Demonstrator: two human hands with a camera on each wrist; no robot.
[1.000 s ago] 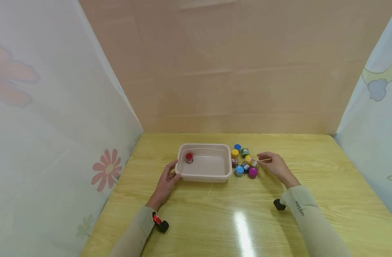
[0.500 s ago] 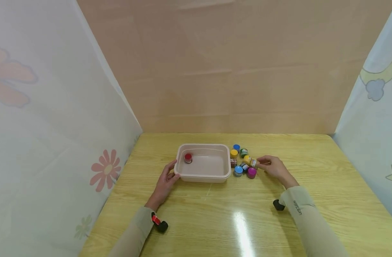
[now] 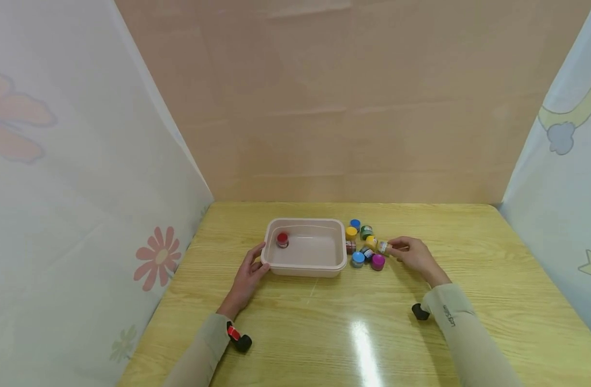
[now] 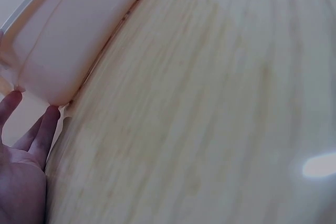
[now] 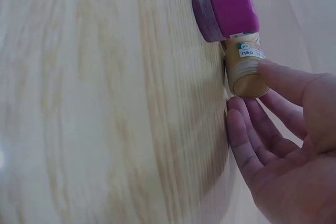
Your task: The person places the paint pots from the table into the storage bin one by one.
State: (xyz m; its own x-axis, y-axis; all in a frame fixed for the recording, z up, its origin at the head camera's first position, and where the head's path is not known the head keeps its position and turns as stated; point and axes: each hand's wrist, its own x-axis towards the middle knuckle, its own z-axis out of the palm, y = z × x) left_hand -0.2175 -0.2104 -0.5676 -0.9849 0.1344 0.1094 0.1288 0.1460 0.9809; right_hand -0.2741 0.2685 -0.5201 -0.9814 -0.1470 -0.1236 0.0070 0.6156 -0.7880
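Observation:
A pale pink rectangular tray point(image 3: 305, 269) stands on the table with one red-lidded jar point(image 3: 283, 240) inside. My left hand point(image 3: 247, 275) rests against its left front corner; in the left wrist view extended fingers point(image 4: 46, 129) touch the tray's outer wall. Right of the tray, my right hand point(image 3: 415, 257) pinches a small gold paint jar point(image 5: 249, 72) between thumb and fingers; the jar lies on its side. Beside it are a purple jar point(image 5: 228, 11), a yellow-lidded jar point(image 3: 371, 242), a dark jar point(image 3: 367, 253) and a light-blue-lidded jar point(image 3: 357, 259).
Farther back in the cluster are a green jar point(image 3: 367, 231), a blue-lidded jar point(image 3: 355, 224) and another yellow-lidded jar point(image 3: 351, 233). A brown-red jar point(image 3: 350, 246) lies against the tray's right side. Paper-covered walls border the wooden table point(image 3: 300, 328).
My right hand has come down to the gold jar and taken hold of it. The jar has shifted slightly away from the yellow-lidded one. My left hand stays at the tray.

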